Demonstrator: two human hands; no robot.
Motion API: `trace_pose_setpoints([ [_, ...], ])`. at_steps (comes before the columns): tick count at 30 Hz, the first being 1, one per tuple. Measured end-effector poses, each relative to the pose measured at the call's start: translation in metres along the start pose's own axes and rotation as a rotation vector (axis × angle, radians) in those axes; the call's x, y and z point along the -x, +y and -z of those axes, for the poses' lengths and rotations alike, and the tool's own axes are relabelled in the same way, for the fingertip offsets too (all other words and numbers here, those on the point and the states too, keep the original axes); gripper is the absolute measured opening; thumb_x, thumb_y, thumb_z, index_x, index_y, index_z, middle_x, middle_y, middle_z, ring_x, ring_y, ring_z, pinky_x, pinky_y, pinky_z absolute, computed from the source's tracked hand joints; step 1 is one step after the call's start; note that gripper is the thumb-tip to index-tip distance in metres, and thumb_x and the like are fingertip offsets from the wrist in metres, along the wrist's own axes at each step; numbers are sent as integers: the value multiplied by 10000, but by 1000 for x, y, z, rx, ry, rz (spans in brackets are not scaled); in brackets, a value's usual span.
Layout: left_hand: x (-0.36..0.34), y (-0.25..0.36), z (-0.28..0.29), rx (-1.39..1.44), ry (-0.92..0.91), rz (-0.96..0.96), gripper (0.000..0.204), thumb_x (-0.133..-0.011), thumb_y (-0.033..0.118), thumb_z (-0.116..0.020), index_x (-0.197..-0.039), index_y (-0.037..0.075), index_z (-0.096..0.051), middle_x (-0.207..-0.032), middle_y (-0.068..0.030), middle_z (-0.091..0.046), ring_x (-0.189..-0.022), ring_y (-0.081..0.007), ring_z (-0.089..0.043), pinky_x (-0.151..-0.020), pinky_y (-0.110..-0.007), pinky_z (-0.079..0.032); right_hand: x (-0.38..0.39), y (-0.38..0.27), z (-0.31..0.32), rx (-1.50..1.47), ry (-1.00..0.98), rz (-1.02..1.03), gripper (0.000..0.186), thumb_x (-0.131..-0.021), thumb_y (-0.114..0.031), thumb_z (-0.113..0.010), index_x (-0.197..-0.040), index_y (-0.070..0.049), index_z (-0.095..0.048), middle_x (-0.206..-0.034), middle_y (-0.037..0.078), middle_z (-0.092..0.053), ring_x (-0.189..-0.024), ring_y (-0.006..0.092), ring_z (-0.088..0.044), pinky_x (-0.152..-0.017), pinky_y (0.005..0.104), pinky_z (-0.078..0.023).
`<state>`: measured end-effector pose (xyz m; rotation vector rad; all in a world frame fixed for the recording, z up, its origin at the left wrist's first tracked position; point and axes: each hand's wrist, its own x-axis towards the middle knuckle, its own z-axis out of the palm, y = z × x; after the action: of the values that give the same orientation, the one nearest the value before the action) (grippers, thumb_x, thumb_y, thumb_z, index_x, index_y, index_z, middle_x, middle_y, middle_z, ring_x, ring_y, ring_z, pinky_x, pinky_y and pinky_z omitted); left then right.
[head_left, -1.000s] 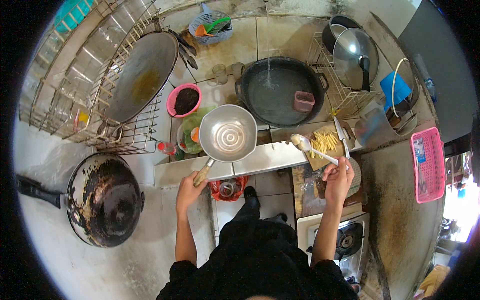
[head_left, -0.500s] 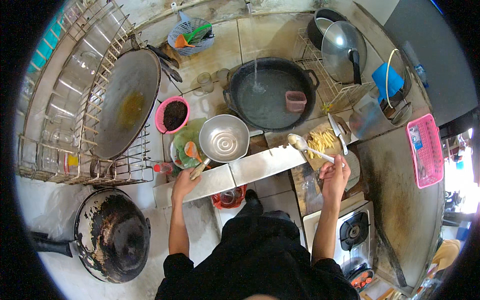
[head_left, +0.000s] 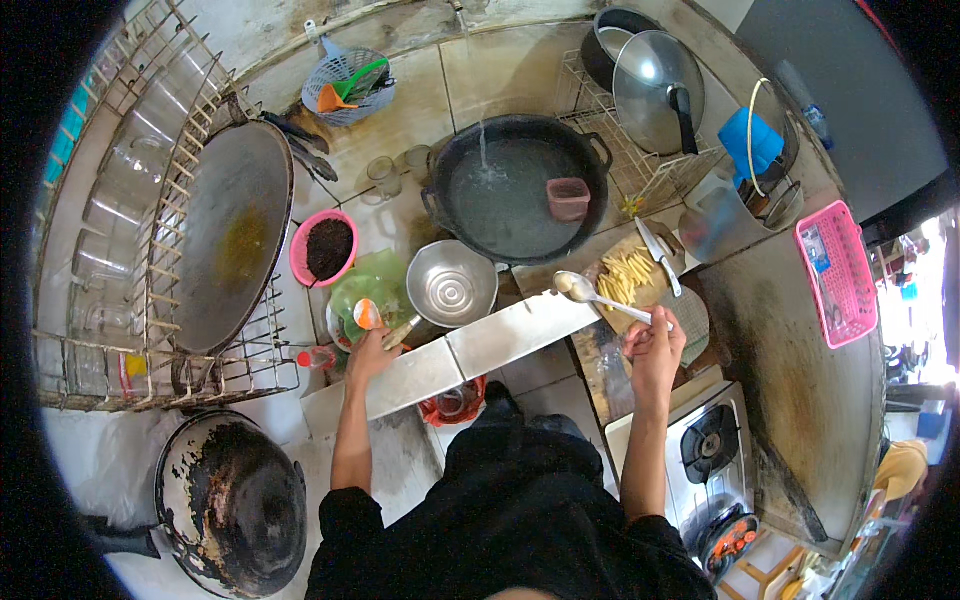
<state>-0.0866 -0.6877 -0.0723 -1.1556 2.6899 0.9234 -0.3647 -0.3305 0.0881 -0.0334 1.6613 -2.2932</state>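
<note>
From where I stand, the metal saucepan (head_left: 452,283) sits just beyond the person's left hand (head_left: 370,357) and a little to its right, its handle (head_left: 402,332) closed in those fingers. I can't tell whether its base touches the table. The right hand (head_left: 655,348) pinches the end of a spoon (head_left: 620,305), whose bowl, carrying something pale, points left, away from the fingers.

The tiled table (head_left: 522,325) runs across in front of the person, stained in places. On it a black basin (head_left: 520,258) takes a thin stream of water. Near the spoon, a cutting board (head_left: 622,248) bears pale yellow sticks (head_left: 625,275). A wire rack (head_left: 165,250) stands on the left, a gas stove (head_left: 690,500) lower right.

Counting up: one saucepan, one spoon, one basin with one small pink container (head_left: 568,199) in it, one knife (head_left: 658,255) at the board, two drinking glasses (head_left: 382,178) left of the basin, one pink bowl (head_left: 299,255) of dark grains, and one scorched pan (head_left: 235,500) at lower left. The sticks overlap too much to number.
</note>
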Motion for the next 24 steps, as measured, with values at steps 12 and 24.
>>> trace_pose_setpoints([
  [12, -16, -18, 9, -30, -148, -90, 413, -732, 272, -705, -1051, 23, -621, -962, -214, -645, -911, -345, -630, -773, -400, -490, 6, -2, 12, -28, 34, 32, 254, -973, -228, -454, -920, 9, -529, -569, 74, -545, -409, 127, -489, -365, 234, -384],
  [24, -31, -46, -11, -6, -188, -60, 370, -710, 193, -745, -987, -7, -606, -860, -156, -649, -798, -254, -624, -743, -370, -474, 12, -6, 19, -43, 32, 44, 258, -983, -220, -430, -921, 11, -526, -563, 72, -531, -416, 133, -479, -382, 250, -385],
])
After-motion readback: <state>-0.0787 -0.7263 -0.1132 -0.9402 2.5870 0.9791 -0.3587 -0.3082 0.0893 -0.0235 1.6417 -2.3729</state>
